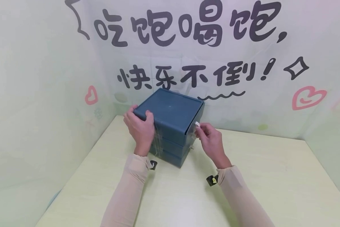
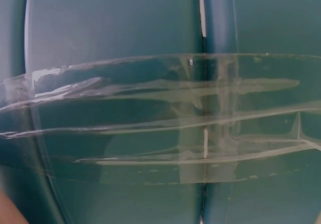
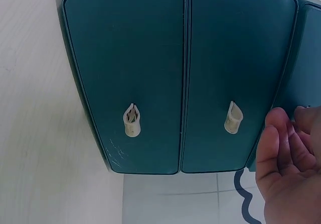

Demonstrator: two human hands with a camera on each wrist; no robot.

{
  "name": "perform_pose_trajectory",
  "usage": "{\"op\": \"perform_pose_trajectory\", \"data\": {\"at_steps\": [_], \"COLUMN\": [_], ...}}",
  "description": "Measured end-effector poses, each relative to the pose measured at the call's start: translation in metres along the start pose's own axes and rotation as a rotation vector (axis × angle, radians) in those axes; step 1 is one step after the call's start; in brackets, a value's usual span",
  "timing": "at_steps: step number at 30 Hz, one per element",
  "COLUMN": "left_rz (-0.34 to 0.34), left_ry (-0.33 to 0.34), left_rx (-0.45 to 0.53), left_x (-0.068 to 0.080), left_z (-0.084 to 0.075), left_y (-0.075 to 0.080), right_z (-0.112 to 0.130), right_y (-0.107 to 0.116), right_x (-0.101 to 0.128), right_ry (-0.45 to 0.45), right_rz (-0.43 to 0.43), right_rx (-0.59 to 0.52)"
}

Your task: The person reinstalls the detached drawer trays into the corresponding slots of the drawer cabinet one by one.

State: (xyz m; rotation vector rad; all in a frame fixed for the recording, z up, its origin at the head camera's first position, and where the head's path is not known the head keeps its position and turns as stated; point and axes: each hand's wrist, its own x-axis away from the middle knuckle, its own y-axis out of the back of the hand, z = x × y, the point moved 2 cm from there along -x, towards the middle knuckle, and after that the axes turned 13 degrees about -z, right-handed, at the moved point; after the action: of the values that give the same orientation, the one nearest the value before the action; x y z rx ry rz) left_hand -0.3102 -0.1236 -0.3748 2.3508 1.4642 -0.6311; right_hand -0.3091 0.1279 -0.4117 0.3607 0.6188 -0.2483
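A dark teal drawer cabinet (image 1: 170, 115) with three stacked drawers stands on the pale table (image 1: 272, 176) near the back wall. My left hand (image 1: 140, 126) grips its top left corner, thumb on the lid and fingers down the side. Clear tape (image 2: 165, 123) crosses that side in the left wrist view. My right hand (image 1: 199, 127) pinches the small white handle (image 1: 197, 124) of the top drawer. In the right wrist view the two lower drawer fronts show their white handles (image 3: 131, 119) (image 3: 232, 117), with my right hand (image 3: 288, 158) at the top drawer (image 3: 307, 58).
Printed backdrop walls (image 1: 45, 78) close in the table at the back and on both sides. Bare tabletop lies in front of and to the right of the cabinet.
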Motion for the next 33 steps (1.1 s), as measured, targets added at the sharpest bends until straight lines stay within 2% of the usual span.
{"op": "perform_pose_trajectory", "data": {"at_steps": [26, 33], "left_rz": [0.007, 0.045], "left_ry": [0.017, 0.041], "left_rx": [-0.007, -0.019], "left_x": [-0.002, -0.002], "left_z": [0.001, -0.002], "left_y": [0.003, 0.004], "right_z": [0.004, 0.005], "right_y": [-0.010, -0.006], "right_x": [-0.003, -0.003], "right_ry": [0.023, 0.009], "right_rz": [0.024, 0.040], "right_rx": [0.009, 0.021]}}
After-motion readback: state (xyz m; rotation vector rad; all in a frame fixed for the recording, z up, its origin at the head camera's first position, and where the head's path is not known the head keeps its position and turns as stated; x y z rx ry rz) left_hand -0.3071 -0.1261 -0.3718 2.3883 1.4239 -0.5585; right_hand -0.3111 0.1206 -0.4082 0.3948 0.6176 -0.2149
